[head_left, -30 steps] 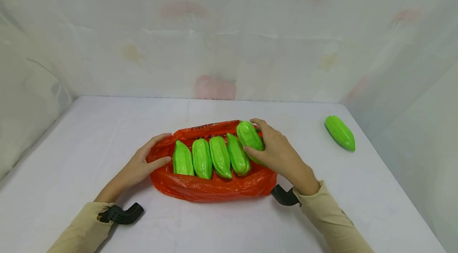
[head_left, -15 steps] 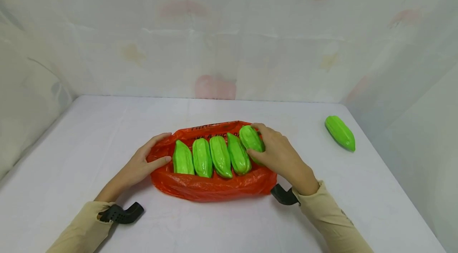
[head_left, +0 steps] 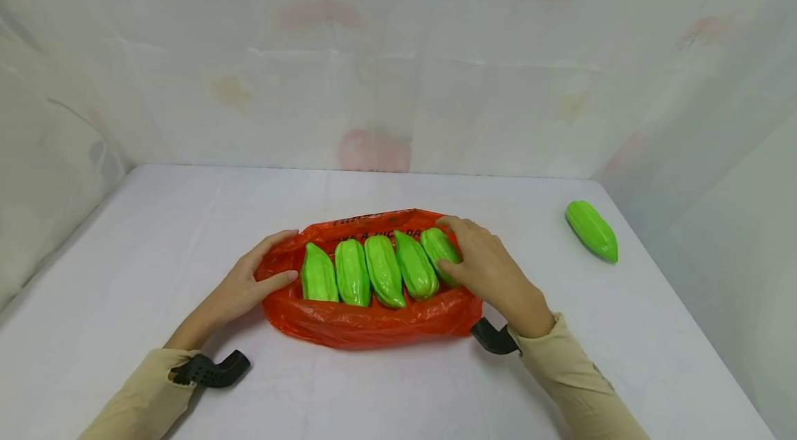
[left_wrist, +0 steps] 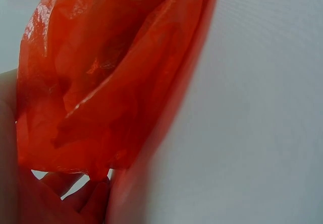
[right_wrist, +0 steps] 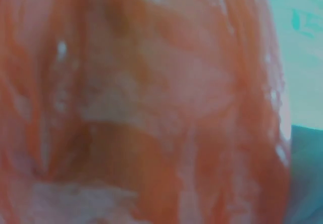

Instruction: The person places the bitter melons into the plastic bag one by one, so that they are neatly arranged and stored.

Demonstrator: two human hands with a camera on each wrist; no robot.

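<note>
A red plastic bag with black lettering lies spread open mid-table in the head view. In its mouth a row of several glossy green ridged gourds lies side by side. My left hand holds the bag's left end, thumb at the front and fingers toward the back; the left wrist view shows fingers below the red plastic. My right hand grips the rightmost gourd, which lies inside the bag beside the others. Blurred red plastic fills most of the right wrist view.
Another green gourd lies alone on the white table near the right edge. A pale patterned curtain stands along the back and sides. A black camera mount sits at the left wrist, another at the right.
My right hand has lowered the rightmost gourd into the bag, moving slightly toward the right and down beside the row. The left hand stays at the bag's left end.
</note>
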